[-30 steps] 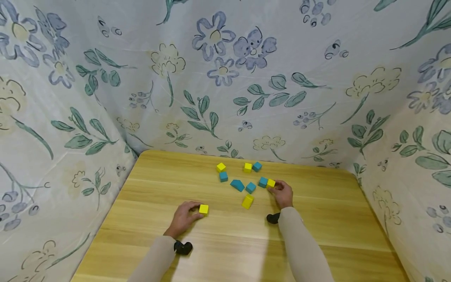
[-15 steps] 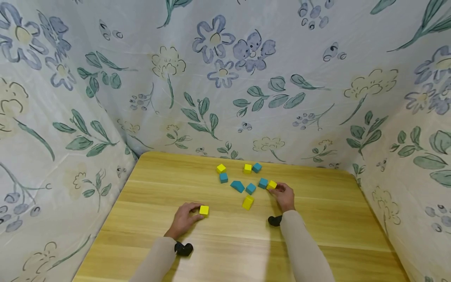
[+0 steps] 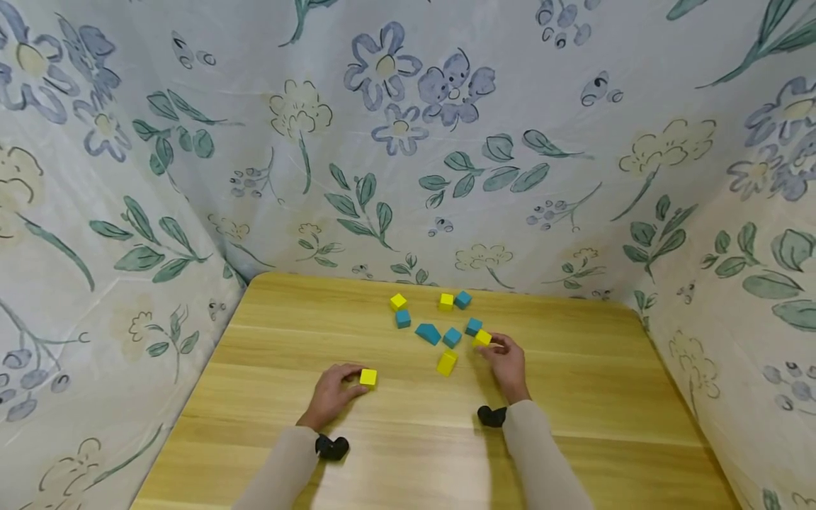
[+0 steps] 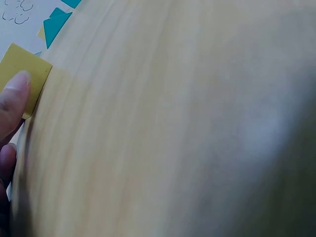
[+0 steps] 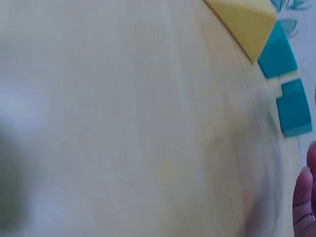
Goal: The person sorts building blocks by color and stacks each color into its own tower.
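Observation:
My left hand (image 3: 333,395) pinches a yellow cube (image 3: 368,378) on the left part of the table. The left wrist view shows the thumb pressed on that yellow cube (image 4: 30,66). Farther right, my right hand (image 3: 510,363) holds a second yellow cube (image 3: 482,338) between thumb and fingers, just in front of a blue cube (image 3: 473,326). Another blue cube (image 3: 452,338) lies to its left, beside a blue angled block (image 3: 428,333). Nearer to me is a yellow block (image 3: 447,363). In the right wrist view only a few fingertips (image 5: 302,197) show; the held cube is out of sight.
At the back of the wooden table (image 3: 268,333), a yellow cube (image 3: 398,302) sits by a blue cube (image 3: 403,319). Right of them, a yellow cube (image 3: 446,302) stands beside a blue cube (image 3: 462,299). Flowered cloth (image 3: 376,198) surrounds the table's back and sides.
My right hand has shifted the yellow cube from the blue cube's right side round towards its front, slightly left and nearer to me. The left hand stays in place with its cube.

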Available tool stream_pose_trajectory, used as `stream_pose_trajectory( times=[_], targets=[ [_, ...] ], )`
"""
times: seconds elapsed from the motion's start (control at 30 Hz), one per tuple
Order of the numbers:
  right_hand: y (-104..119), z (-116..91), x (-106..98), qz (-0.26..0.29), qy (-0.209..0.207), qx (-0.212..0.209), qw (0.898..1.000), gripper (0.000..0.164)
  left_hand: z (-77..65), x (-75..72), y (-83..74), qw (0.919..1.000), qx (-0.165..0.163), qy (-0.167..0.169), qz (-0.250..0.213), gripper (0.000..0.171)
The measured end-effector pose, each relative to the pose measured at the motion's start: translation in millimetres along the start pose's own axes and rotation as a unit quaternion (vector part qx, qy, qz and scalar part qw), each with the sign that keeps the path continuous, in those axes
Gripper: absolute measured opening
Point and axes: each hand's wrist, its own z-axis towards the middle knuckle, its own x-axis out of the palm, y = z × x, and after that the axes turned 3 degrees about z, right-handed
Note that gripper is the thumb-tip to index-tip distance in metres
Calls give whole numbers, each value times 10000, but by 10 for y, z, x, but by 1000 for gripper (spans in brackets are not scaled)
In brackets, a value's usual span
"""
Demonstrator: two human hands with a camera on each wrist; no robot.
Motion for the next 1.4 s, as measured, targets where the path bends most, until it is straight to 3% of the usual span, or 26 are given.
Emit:
stream_pose_trajectory(
  times=[0.33, 0.67, 1.0, 1.4],
  targets=[
    [122, -392, 292, 525, 144, -599, 9967, 38, 5, 8, 0, 10000, 43, -14, 10, 34],
    [204, -694, 605, 880, 439, -662, 9929, 39, -1, 1, -43, 10000, -24, 56, -34, 35],
    [195, -801, 876, 892, 1158, -529, 9878, 39, 0, -18, -38, 10000, 11, 20, 6, 35],
    [63, -816, 1137, 459, 1386, -741, 9865, 38, 0, -5, 9, 9997, 221, -73, 61, 35]
  ],
)
